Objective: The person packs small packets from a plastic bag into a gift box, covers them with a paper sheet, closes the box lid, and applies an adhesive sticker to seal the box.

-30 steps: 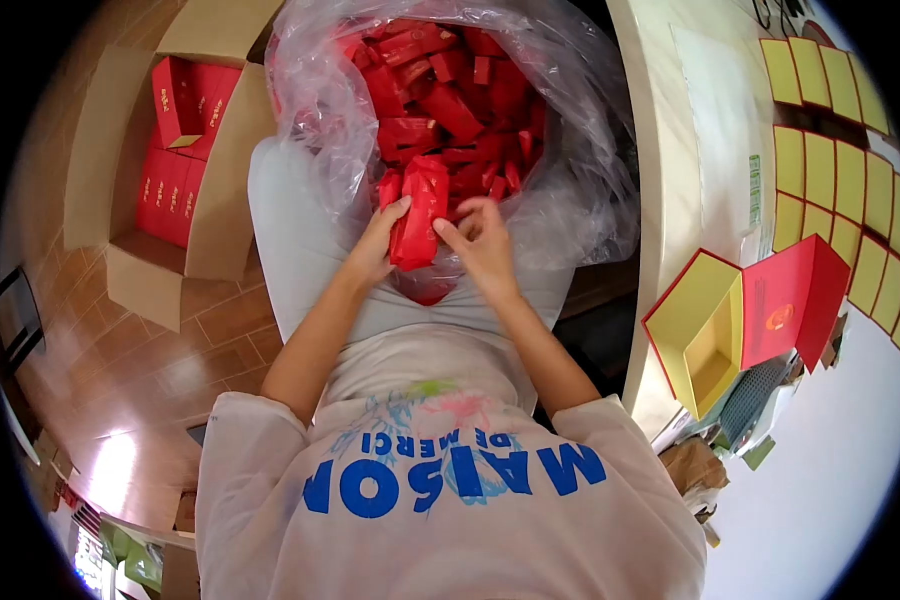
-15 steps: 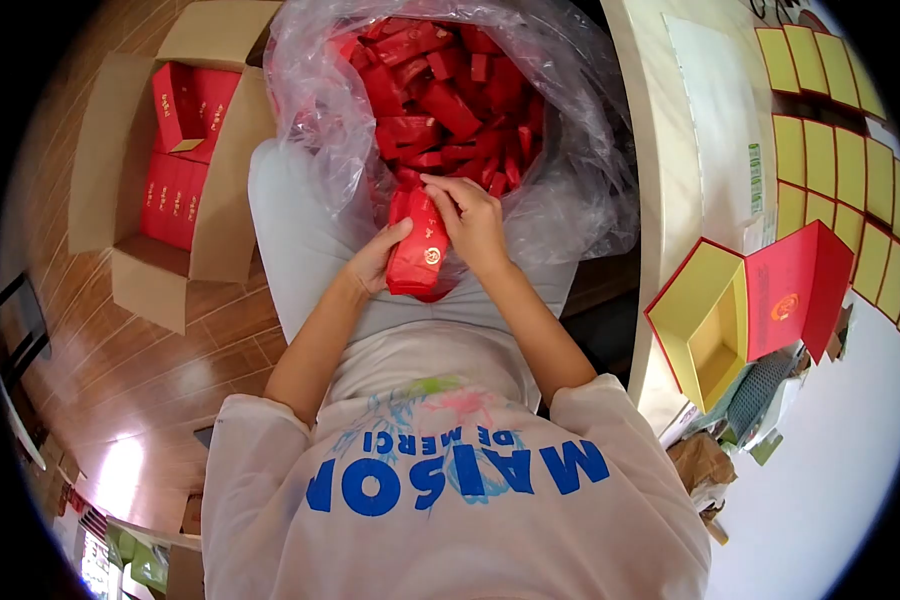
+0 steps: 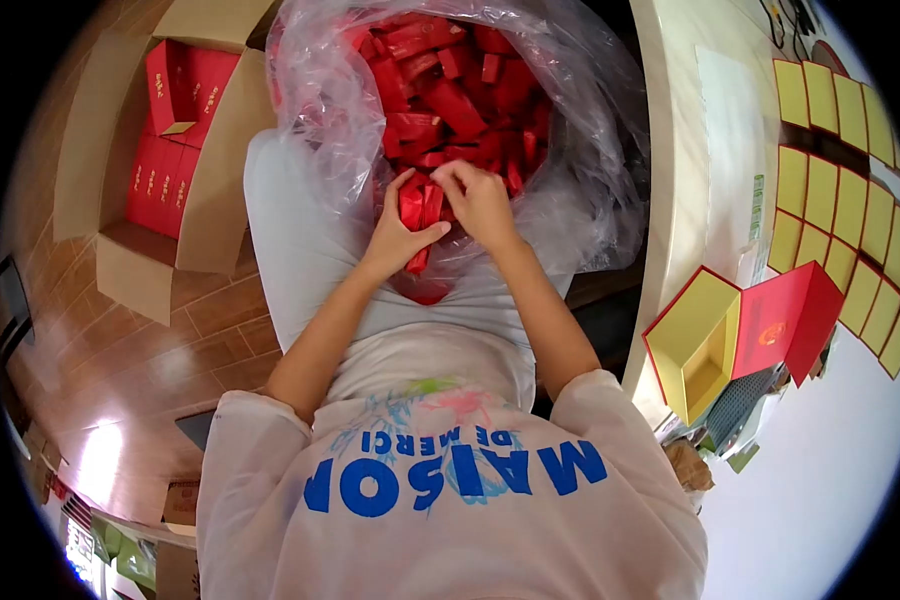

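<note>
My left hand [image 3: 398, 238] is wrapped round a red packet [image 3: 420, 205] above my lap, at the near edge of a clear plastic bag [image 3: 320, 120]. The thumb and fingers of my right hand [image 3: 478, 203] are pinched together at the packet's upper right; what they grip is too small to make out. Many red packets [image 3: 455, 105] fill the bag. Another red piece [image 3: 417, 262] shows just below the held packet, partly hidden by my left hand.
An open cardboard box [image 3: 215, 200] with red boxes [image 3: 162, 185] stands on the floor at left. On the table [image 3: 660, 200] at right lie an open red and yellow box [image 3: 705, 350] and rows of yellow trays [image 3: 820, 190]. Cables [image 3: 795, 25] lie at top right.
The packet has turned and moved up towards the bag, its gold mark now out of sight. My left fingers have closed round it, and my right hand has shifted slightly right and up.
</note>
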Demonstrator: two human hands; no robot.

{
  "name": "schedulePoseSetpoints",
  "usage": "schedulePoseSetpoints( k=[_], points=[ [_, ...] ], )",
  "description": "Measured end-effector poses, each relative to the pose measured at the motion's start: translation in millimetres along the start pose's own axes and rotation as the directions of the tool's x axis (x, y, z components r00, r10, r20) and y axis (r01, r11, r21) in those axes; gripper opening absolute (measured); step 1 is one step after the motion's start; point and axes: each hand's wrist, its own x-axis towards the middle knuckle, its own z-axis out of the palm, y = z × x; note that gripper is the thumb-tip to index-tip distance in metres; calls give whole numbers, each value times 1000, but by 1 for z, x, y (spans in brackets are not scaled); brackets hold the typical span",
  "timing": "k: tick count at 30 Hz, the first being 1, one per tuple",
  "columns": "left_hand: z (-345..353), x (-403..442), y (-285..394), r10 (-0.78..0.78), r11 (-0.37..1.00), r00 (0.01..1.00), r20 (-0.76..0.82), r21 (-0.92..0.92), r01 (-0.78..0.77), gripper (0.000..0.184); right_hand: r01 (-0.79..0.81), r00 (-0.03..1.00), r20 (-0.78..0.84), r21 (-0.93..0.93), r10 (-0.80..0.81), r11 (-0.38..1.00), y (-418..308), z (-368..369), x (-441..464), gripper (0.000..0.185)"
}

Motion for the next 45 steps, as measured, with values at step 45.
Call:
schedulePoseSetpoints(
  k=[45],
  points=[
    [203, -28, 253, 396, 918, 701, 593, -238, -316, 85, 68, 346, -938, -2, -26, 998, -81, -202, -241, 19]
  ],
)
